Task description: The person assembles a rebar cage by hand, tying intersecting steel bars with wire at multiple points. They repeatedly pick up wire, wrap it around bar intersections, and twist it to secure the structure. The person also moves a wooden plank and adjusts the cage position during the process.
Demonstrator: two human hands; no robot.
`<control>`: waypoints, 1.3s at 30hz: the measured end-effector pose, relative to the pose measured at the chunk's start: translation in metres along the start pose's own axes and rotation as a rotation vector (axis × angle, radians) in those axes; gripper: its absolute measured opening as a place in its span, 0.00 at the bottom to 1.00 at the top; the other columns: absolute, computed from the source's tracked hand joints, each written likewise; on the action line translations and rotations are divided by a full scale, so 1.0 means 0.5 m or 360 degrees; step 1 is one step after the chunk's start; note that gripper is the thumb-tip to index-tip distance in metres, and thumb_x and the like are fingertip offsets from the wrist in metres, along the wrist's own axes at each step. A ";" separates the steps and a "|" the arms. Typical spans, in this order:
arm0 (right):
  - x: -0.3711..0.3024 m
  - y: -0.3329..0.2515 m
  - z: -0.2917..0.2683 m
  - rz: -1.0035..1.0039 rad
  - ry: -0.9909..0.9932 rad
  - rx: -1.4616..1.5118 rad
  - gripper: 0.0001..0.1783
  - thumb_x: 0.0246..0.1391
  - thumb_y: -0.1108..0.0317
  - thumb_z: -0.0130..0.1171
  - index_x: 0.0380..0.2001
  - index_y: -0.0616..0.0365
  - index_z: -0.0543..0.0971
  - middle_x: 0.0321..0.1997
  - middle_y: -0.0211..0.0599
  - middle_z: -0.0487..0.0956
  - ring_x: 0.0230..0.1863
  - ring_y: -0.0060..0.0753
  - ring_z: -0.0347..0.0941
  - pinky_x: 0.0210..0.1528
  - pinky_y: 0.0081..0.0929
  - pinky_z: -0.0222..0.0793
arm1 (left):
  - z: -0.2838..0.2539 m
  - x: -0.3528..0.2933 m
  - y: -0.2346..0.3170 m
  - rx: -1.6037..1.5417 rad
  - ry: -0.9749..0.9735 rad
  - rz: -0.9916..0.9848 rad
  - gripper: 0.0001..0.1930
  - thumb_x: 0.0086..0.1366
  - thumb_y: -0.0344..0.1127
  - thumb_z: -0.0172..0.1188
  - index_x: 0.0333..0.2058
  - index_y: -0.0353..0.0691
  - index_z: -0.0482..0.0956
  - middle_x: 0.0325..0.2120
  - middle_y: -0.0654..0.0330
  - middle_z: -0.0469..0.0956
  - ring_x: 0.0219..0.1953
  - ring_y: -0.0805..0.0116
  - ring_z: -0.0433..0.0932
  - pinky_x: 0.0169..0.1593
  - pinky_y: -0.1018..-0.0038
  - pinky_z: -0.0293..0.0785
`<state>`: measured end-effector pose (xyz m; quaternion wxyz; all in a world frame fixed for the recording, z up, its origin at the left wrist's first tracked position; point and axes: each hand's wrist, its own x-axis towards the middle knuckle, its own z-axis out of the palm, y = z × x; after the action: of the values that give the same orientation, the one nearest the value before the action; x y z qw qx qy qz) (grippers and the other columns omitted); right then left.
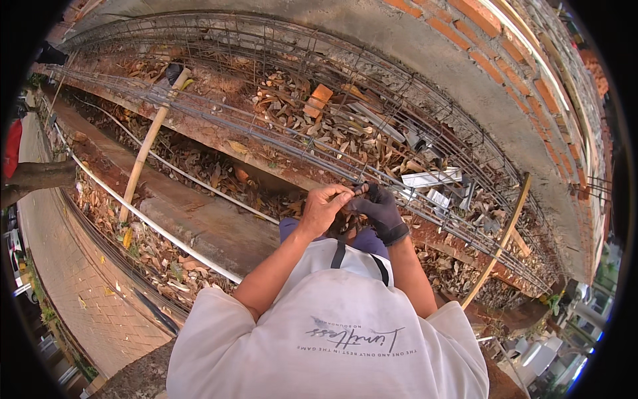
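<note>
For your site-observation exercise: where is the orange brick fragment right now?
In the head view, the orange brick fragment lies among dry leaves inside the rebar cage, above and beyond both hands.

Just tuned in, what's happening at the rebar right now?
A person leans over a steel rebar cage lying in a leaf-littered trench. The bare left hand and the black-gloved right hand meet at one bar, pinching something small that I cannot make out. A wooden-handled tool lies untouched on the cage, further left.

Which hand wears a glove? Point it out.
The right hand: it wears a dark glove, while the left hand is bare. Both meet at the rebar cage, fingers pinched together.
</note>
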<state>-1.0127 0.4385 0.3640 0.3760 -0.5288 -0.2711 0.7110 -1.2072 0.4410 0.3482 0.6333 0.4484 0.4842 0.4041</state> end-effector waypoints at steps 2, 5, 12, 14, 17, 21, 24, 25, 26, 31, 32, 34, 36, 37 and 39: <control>0.016 -0.023 -0.005 -0.0185 -0.0041 0.0413 0.16 0.58 0.72 0.70 0.48 0.63 0.79 0.38 0.37 0.83 0.35 0.28 0.79 0.39 0.29 0.81 | -0.009 0.007 0.035 -0.0302 -0.0060 0.0068 0.11 0.72 0.35 0.65 0.42 0.30 0.86 0.34 0.58 0.86 0.35 0.72 0.83 0.42 0.73 0.80; 0.062 -0.055 -0.025 -0.0383 -0.0082 0.0824 0.14 0.61 0.74 0.65 0.49 0.64 0.78 0.38 0.40 0.81 0.38 0.34 0.81 0.39 0.36 0.83 | -0.014 0.020 0.070 -0.0516 0.0209 0.0255 0.11 0.73 0.34 0.64 0.43 0.30 0.85 0.34 0.57 0.85 0.34 0.69 0.84 0.43 0.71 0.83; 0.066 -0.114 -0.038 -0.1074 0.0466 -0.0898 0.24 0.61 0.60 0.68 0.55 0.65 0.79 0.48 0.60 0.82 0.59 0.60 0.75 0.63 0.49 0.70 | 0.002 0.031 0.110 -0.0566 0.0612 0.0251 0.10 0.72 0.32 0.64 0.43 0.28 0.83 0.32 0.55 0.84 0.31 0.68 0.84 0.39 0.69 0.86; 0.014 -0.140 -0.051 -0.1490 0.0630 -0.1588 0.39 0.57 0.45 0.68 0.62 0.63 0.76 0.61 0.72 0.75 0.75 0.75 0.55 0.77 0.60 0.47 | 0.014 0.025 0.113 -0.0574 0.0644 0.0199 0.10 0.72 0.32 0.64 0.43 0.27 0.83 0.32 0.55 0.83 0.30 0.68 0.83 0.38 0.69 0.86; -0.064 -0.162 -0.068 -0.1683 0.0048 -0.1688 0.37 0.57 0.47 0.67 0.64 0.57 0.75 0.67 0.67 0.71 0.74 0.72 0.57 0.76 0.61 0.47 | 0.058 0.006 0.110 -0.0709 0.0562 -0.0079 0.09 0.71 0.32 0.65 0.41 0.30 0.83 0.31 0.58 0.83 0.31 0.68 0.83 0.38 0.68 0.86; -0.088 -0.127 -0.074 -0.1658 -0.0109 -0.1475 0.18 0.66 0.59 0.61 0.52 0.59 0.82 0.45 0.53 0.82 0.49 0.49 0.80 0.57 0.43 0.72 | 0.109 -0.014 0.118 -0.0923 0.0378 -0.0161 0.10 0.71 0.32 0.65 0.43 0.29 0.83 0.33 0.55 0.84 0.33 0.65 0.85 0.39 0.67 0.86; -0.078 -0.095 -0.094 -0.1210 0.0071 -0.0875 0.15 0.69 0.59 0.59 0.43 0.61 0.83 0.28 0.41 0.81 0.29 0.34 0.78 0.38 0.31 0.74 | 0.117 -0.029 0.156 -0.0488 0.0157 0.0109 0.08 0.70 0.29 0.66 0.42 0.29 0.85 0.36 0.52 0.86 0.34 0.64 0.86 0.41 0.69 0.86; -0.078 -0.092 -0.104 -0.1062 0.0057 -0.0756 0.16 0.70 0.58 0.59 0.41 0.62 0.82 0.24 0.37 0.79 0.25 0.30 0.75 0.32 0.29 0.71 | 0.113 -0.038 0.175 -0.0225 0.0056 0.0247 0.08 0.69 0.29 0.67 0.41 0.29 0.86 0.36 0.52 0.86 0.34 0.64 0.86 0.41 0.71 0.85; -0.079 -0.092 -0.112 -0.0871 0.0124 -0.0673 0.17 0.70 0.57 0.58 0.39 0.63 0.82 0.21 0.34 0.77 0.21 0.26 0.72 0.27 0.26 0.68 | 0.110 -0.041 0.196 0.0046 -0.0038 0.0362 0.07 0.69 0.28 0.68 0.40 0.29 0.87 0.37 0.52 0.87 0.35 0.65 0.86 0.41 0.72 0.85; -0.124 -0.129 -0.108 -0.0398 -0.0494 0.0610 0.15 0.69 0.60 0.59 0.36 0.63 0.81 0.23 0.33 0.77 0.18 0.22 0.65 0.20 0.21 0.59 | 0.109 -0.024 0.280 0.0111 -0.0202 0.0880 0.06 0.67 0.27 0.69 0.39 0.29 0.88 0.35 0.56 0.88 0.36 0.71 0.85 0.41 0.75 0.81; -0.135 -0.135 -0.095 -0.0450 -0.0532 0.0763 0.15 0.69 0.60 0.59 0.36 0.63 0.81 0.24 0.34 0.78 0.18 0.22 0.65 0.20 0.21 0.60 | 0.110 -0.007 0.285 0.0009 -0.0098 0.0852 0.06 0.67 0.27 0.69 0.39 0.29 0.88 0.35 0.56 0.88 0.36 0.72 0.84 0.41 0.75 0.81; -0.136 -0.151 -0.060 -0.0720 -0.0334 0.0526 0.10 0.67 0.67 0.61 0.35 0.64 0.81 0.25 0.33 0.79 0.21 0.19 0.68 0.24 0.19 0.61 | 0.102 0.042 0.288 -0.0094 0.0057 0.0903 0.07 0.69 0.27 0.67 0.40 0.28 0.87 0.34 0.57 0.87 0.34 0.73 0.83 0.40 0.75 0.81; -0.117 -0.164 -0.019 -0.0923 -0.0017 -0.0003 0.07 0.64 0.71 0.61 0.34 0.66 0.82 0.26 0.31 0.80 0.24 0.17 0.69 0.27 0.18 0.64 | 0.077 0.090 0.280 -0.0113 0.0167 0.0878 0.07 0.70 0.27 0.66 0.40 0.27 0.86 0.33 0.58 0.86 0.33 0.74 0.83 0.39 0.76 0.81; -0.103 -0.167 -0.003 -0.1053 0.0149 -0.0254 0.06 0.63 0.74 0.62 0.34 0.67 0.82 0.27 0.30 0.80 0.26 0.16 0.70 0.29 0.18 0.65 | 0.069 0.116 0.269 -0.0128 0.0185 0.0880 0.07 0.70 0.27 0.65 0.41 0.26 0.86 0.32 0.58 0.85 0.32 0.74 0.82 0.38 0.76 0.81; -0.079 -0.167 0.040 -0.1038 0.0349 -0.0231 0.05 0.58 0.76 0.65 0.34 0.68 0.82 0.27 0.22 0.79 0.29 0.14 0.69 0.31 0.19 0.64 | 0.036 0.143 0.261 -0.0274 0.0240 0.0638 0.13 0.73 0.34 0.65 0.44 0.27 0.86 0.32 0.57 0.85 0.32 0.74 0.82 0.35 0.75 0.82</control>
<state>-1.0048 0.4541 0.4567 0.5716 -0.5131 -0.4336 0.4712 -1.1851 0.5411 0.4580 0.5383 0.4485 0.3950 0.5941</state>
